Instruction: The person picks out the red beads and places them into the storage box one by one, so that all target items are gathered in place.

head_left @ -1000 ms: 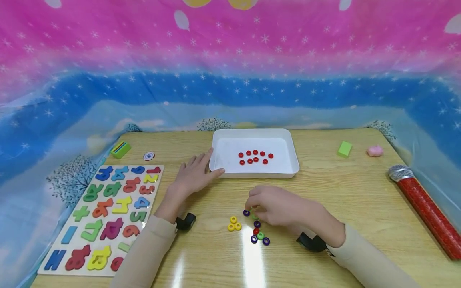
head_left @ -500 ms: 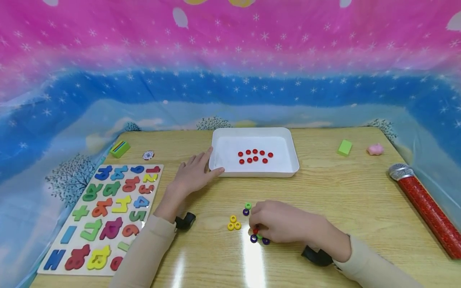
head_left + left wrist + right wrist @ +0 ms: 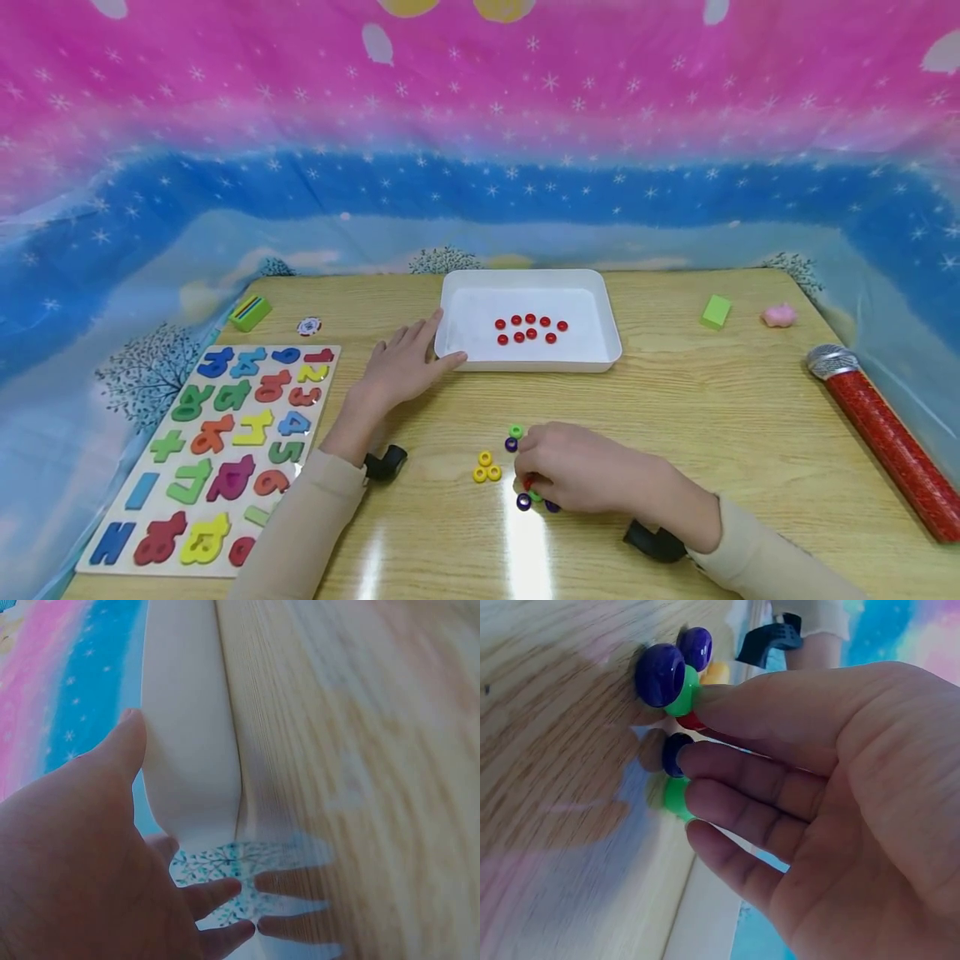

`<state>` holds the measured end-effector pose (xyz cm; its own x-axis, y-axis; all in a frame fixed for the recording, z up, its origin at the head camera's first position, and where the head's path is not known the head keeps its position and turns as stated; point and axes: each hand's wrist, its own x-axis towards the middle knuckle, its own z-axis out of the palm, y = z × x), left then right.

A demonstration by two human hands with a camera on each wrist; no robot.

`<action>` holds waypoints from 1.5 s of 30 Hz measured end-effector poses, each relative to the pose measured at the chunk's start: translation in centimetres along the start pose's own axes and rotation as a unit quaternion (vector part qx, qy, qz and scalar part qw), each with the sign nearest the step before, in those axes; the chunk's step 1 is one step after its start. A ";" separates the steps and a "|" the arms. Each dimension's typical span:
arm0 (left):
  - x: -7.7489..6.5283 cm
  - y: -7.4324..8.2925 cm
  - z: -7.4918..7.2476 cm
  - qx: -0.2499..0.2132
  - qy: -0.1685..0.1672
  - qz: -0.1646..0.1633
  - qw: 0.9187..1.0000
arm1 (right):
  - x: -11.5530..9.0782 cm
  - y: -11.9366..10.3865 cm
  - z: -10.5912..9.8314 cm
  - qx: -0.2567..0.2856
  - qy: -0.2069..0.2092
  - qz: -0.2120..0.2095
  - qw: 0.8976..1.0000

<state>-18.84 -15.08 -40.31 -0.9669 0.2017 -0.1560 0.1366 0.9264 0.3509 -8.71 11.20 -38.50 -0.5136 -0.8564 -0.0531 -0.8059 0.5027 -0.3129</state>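
My left hand rests at the near left corner of a white tray, its fingers spread and straight along the side, its thumb at the rim. Inside the tray lie several red beads. Over a small cluster of beads on the table, my right hand pinches a red bead between thumb and index finger; the index finger is mostly hidden in the right wrist view. Around those fingertips sit purple beads and green beads. Three yellow beads lie together left of the right hand.
A number puzzle board covers the left of the table. Behind it are a green box and a poker chip. At the right are a green block, a pink pig figure and a red microphone.
My right hand has moved toward me from the far end of the bead cluster to the red bead, uncovering a green bead beside a purple one. The left hand stays at the tray.
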 end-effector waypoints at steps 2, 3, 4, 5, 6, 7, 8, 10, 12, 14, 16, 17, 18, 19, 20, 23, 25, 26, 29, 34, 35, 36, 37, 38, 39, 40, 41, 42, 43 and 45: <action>0.0 0.0 0.0 0.000 -0.001 -0.001 1.000 | 0.0 0.1 0.0 -0.002 0.008 -0.002 1.000; 0.0 -0.1 0.0 -0.001 -0.002 -0.001 1.000 | 0.0 0.2 -0.1 -0.004 0.013 -0.003 1.000; 0.0 -0.1 0.1 -0.001 -0.002 -0.001 1.000 | 0.0 0.3 -0.1 -0.002 0.016 0.000 1.000; 0.0 -0.1 0.1 0.000 -0.002 -0.002 1.000 | 0.0 0.4 -0.2 0.000 0.019 0.004 1.000; 0.0 -0.1 0.1 0.001 -0.002 -0.002 1.000 | 0.0 0.5 -0.3 0.004 0.022 0.011 1.000; 0.0 -0.1 0.1 0.001 -0.002 -0.002 1.000 | 0.0 0.6 -0.5 0.011 0.021 0.021 0.999; 0.0 -0.1 0.1 0.001 -0.002 -0.002 1.000 | -0.1 0.7 -0.6 0.018 0.021 0.030 0.999; 0.0 -0.2 0.1 0.001 -0.002 -0.002 1.000 | -0.1 1.0 -1.0 0.041 0.018 0.051 0.998; 0.0 -0.2 0.1 0.000 -0.002 -0.002 1.000 | -0.2 1.3 -1.3 0.061 0.017 0.065 0.996; 0.0 -0.2 0.1 0.000 -0.001 -0.002 1.000 | -0.2 1.7 -1.6 0.079 0.018 0.072 0.994; 0.0 -0.2 0.1 0.001 -0.001 -0.002 1.000 | -0.1 2.2 -1.8 0.088 0.025 0.076 0.993; 0.0 -0.3 0.1 0.001 -0.001 -0.002 1.000 | 0.0 2.4 -1.9 0.088 0.029 0.080 0.992; 0.0 -0.3 0.1 0.002 0.000 -0.001 1.000 | 0.0 2.7 -2.0 0.087 0.035 0.082 0.992; 0.0 -0.3 0.1 0.002 0.000 -0.001 1.000 | 0.1 3.0 -2.1 0.085 0.043 0.084 0.992; 0.0 -0.3 0.1 0.002 0.000 -0.001 1.000 | 0.1 3.3 -2.2 0.082 0.052 0.086 0.992; 0.1 -0.3 0.1 0.002 0.001 -0.001 1.000 | 0.3 4.2 -2.8 0.074 0.079 0.097 0.989; 0.1 -0.3 0.1 0.002 0.000 -0.001 1.000 | 0.5 5.0 -3.2 0.072 0.101 0.101 0.987; 0.1 -0.3 0.0 0.002 -0.001 -0.002 1.000 | 0.6 5.4 -3.4 0.076 0.112 0.105 0.985; 0.1 -0.4 0.0 0.001 -0.002 -0.003 1.000 | 1.1 7.0 -3.9 0.078 0.148 0.117 0.979; 0.0 -0.4 0.1 -0.003 -0.003 -0.004 1.000 | 1.9 9.9 -4.3 0.090 0.176 0.173 0.965; 0.0 -0.3 0.1 -0.003 -0.003 -0.003 1.000 | 2.0 10.4 -4.4 0.091 0.177 0.185 0.962; 0.0 -0.3 0.1 -0.002 -0.003 -0.003 1.000 | 2.2 10.8 -4.4 0.094 0.179 0.195 0.960; 0.0 -0.3 0.2 -0.001 -0.003 -0.003 1.000 | 2.4 11.2 -4.5 0.094 0.180 0.206 0.957; 0.1 -0.3 0.2 -0.001 -0.003 -0.002 1.000 | 2.6 11.6 -4.4 0.092 0.181 0.214 0.955; 0.1 -0.3 0.2 0.000 -0.002 -0.002 1.000 | 2.8 12.1 -4.4 0.089 0.184 0.221 0.954; 0.1 -0.2 0.2 0.001 -0.002 -0.002 1.000 | 3.0 12.5 -4.3 0.085 0.184 0.227 0.953; 0.1 -0.2 0.2 0.000 -0.001 -0.002 1.000 | 3.2 12.9 -4.2 0.083 0.184 0.231 0.952; 0.1 -0.2 0.2 0.000 -0.001 -0.001 1.000 | 3.3 13.3 -4.1 0.082 0.181 0.237 0.951; 0.1 -0.2 0.2 -0.001 -0.001 -0.001 1.000 | 3.5 13.7 -3.9 0.080 0.177 0.242 0.951; 0.1 -0.1 0.2 -0.002 -0.001 -0.001 1.000 | 3.6 14.3 -3.6 0.080 0.168 0.251 0.950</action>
<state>-18.92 -15.11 -40.54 -0.9668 0.2005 -0.1584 0.1341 0.9257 0.3537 -23.17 15.71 -39.79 -0.9081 -0.4141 0.0630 -0.3932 0.7908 -0.4691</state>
